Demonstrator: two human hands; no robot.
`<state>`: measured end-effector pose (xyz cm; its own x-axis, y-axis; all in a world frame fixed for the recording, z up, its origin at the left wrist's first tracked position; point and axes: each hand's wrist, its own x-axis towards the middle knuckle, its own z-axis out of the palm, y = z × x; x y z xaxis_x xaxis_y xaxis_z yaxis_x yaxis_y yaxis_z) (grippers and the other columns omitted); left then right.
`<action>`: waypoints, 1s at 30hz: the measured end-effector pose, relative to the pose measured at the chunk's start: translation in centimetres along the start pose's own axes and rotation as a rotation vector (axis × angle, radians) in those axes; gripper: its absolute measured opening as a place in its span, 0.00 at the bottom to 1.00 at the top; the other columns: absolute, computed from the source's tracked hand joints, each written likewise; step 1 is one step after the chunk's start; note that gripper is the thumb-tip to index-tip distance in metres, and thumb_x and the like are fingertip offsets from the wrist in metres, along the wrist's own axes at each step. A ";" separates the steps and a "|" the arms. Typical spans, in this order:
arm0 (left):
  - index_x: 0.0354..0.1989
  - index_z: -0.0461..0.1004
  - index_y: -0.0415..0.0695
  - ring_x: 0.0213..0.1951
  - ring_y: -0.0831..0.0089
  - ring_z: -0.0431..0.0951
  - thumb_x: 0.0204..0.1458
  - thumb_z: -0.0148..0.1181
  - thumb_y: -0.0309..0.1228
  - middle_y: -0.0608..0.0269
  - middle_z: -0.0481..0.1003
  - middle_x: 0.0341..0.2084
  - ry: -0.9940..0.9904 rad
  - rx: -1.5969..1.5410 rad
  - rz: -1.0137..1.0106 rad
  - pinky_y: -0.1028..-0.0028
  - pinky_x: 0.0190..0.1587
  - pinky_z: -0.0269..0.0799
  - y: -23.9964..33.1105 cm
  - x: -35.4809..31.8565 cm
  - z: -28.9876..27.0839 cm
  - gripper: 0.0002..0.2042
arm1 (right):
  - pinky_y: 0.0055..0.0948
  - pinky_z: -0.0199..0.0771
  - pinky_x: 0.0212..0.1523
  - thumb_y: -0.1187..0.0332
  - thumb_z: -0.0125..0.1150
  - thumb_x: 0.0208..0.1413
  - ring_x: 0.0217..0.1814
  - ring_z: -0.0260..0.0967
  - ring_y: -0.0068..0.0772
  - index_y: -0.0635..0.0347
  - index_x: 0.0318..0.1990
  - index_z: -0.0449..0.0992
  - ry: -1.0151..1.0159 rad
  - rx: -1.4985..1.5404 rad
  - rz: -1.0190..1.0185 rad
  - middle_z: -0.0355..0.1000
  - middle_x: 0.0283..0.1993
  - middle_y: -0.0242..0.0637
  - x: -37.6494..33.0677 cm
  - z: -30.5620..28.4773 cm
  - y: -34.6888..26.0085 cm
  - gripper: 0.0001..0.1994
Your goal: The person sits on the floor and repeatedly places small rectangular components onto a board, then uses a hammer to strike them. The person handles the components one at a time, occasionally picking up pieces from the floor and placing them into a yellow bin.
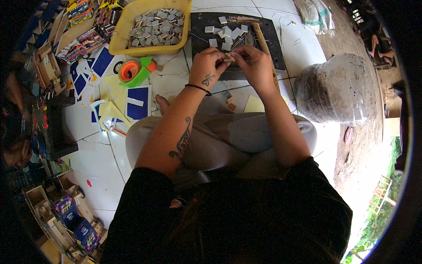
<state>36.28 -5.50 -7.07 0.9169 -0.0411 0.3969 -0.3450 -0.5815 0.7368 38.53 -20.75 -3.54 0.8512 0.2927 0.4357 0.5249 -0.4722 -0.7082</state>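
Over the near part of a black board (200, 24), my left hand (205, 65) and my right hand (255, 67) meet at the fingertips. Both are closed in a pinch on a small wooden piece (229, 58), mostly covered by the fingers. Just beyond them, several small grey-faced square wooden pieces (227, 31) lie scattered on the board. A hammer (261, 38) with a wooden handle rests along the board's right side, its handle passing beside my right hand. Thin nails (251, 39) lie in a loose pile left of the handle.
A yellow tub (149, 50) full of similar square pieces stands beyond my left hand. Left of me are a green tape dispenser (143, 75), blue-and-white paper scraps (137, 109) and wooden toy trucks (74, 207). A plastic-wrapped round bundle (336, 90) stands at right, a white sack (314, 17) farther back.
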 end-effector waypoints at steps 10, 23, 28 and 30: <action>0.28 0.77 0.38 0.27 0.61 0.77 0.42 0.63 0.25 0.56 0.74 0.26 -0.006 -0.014 -0.009 0.68 0.34 0.72 -0.2 0.0 0.1 0.06 | 0.37 0.72 0.32 0.72 0.61 0.46 0.31 0.72 0.48 0.62 0.30 0.75 -0.065 -0.099 -0.074 0.73 0.28 0.46 0.1 -0.1 -0.7 0.05; 0.23 0.74 0.39 0.28 0.58 0.72 0.42 0.62 0.26 0.56 0.71 0.23 0.101 -0.031 0.084 0.66 0.34 0.68 -0.2 0.1 0.8 0.04 | 0.42 0.69 0.48 0.59 0.70 0.38 0.52 0.63 0.50 0.62 0.52 0.62 -0.032 -0.822 0.109 0.62 0.52 0.49 -2.6 -5.0 -0.4 0.34; 0.23 0.73 0.38 0.23 0.63 0.72 0.46 0.61 0.27 0.58 0.70 0.21 0.116 0.034 0.117 0.69 0.27 0.67 -0.4 0.2 1.2 0.06 | 0.40 0.71 0.44 0.68 0.59 0.49 0.45 0.68 0.53 0.65 0.51 0.62 -0.147 -0.647 0.503 0.64 0.48 0.54 -6.4 -6.3 1.3 0.22; 0.23 0.73 0.38 0.22 0.63 0.71 0.46 0.60 0.28 0.58 0.70 0.21 0.120 0.039 0.129 0.70 0.28 0.67 -0.6 0.2 1.2 0.06 | 0.32 0.70 0.37 0.70 0.56 0.53 0.38 0.68 0.37 0.65 0.55 0.59 -0.176 -0.374 0.510 0.66 0.42 0.49 -7.0 -7.4 1.0 0.23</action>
<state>36.91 -6.18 -8.07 0.8342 -0.0217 0.5510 -0.4483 -0.6085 0.6547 33.13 -29.43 -3.13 0.9971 0.0724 -0.0237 0.0477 -0.8355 -0.5474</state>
